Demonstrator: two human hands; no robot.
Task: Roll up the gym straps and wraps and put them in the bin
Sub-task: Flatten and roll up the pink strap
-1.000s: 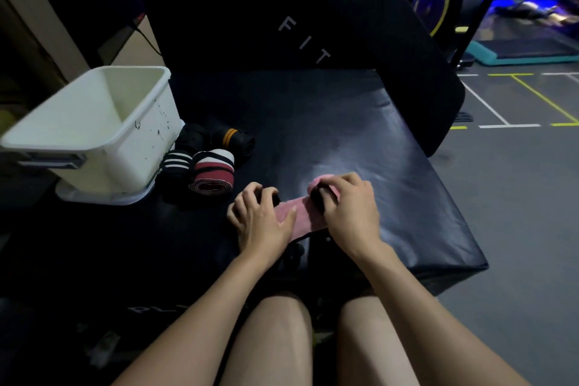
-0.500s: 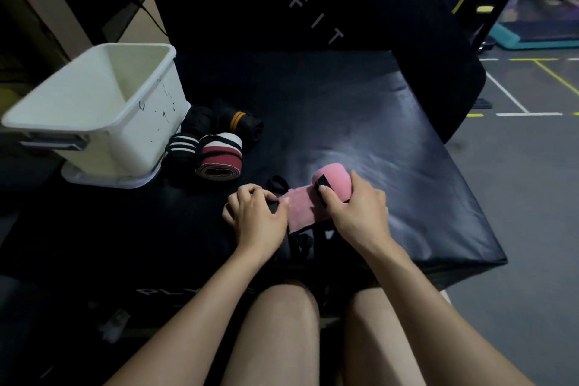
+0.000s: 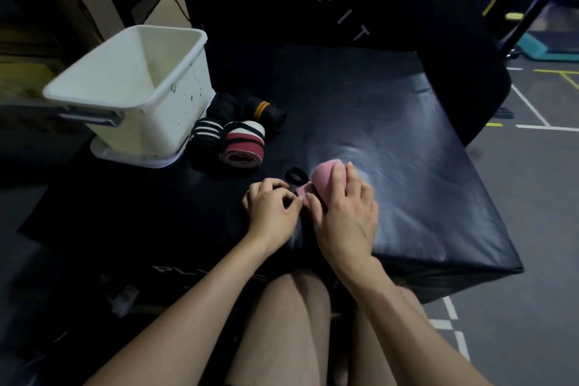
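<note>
On my feed, my right hand [image 3: 344, 213] curled over the pink fabric wrist wrap [image 3: 326, 180], fingers on top of its rolled end and thumb at its near side, so that grip was clamped round the roll. The wrap sat on the black padded vinyl block [image 3: 391, 141], just ahead of my knees, with the roll lying under my right fingertips and its short loose tail running left toward my other hand. My left hand [image 3: 271, 208] was just beside the right, fingers bent and pinching that tail end of the wrap; a black elastic loop [image 3: 296, 175] lay on the pad just beyond those fingers. Further left, 4 rolled wraps sat bunched together: a red, white and black striped roll [image 3: 242, 146], a black and white striped roll [image 3: 207, 132], a black roll with an orange band [image 3: 264, 111] and a plain black roll [image 3: 224, 106]. They were touching the white plastic bin [image 3: 175, 97], well apart from both hands.
</note>
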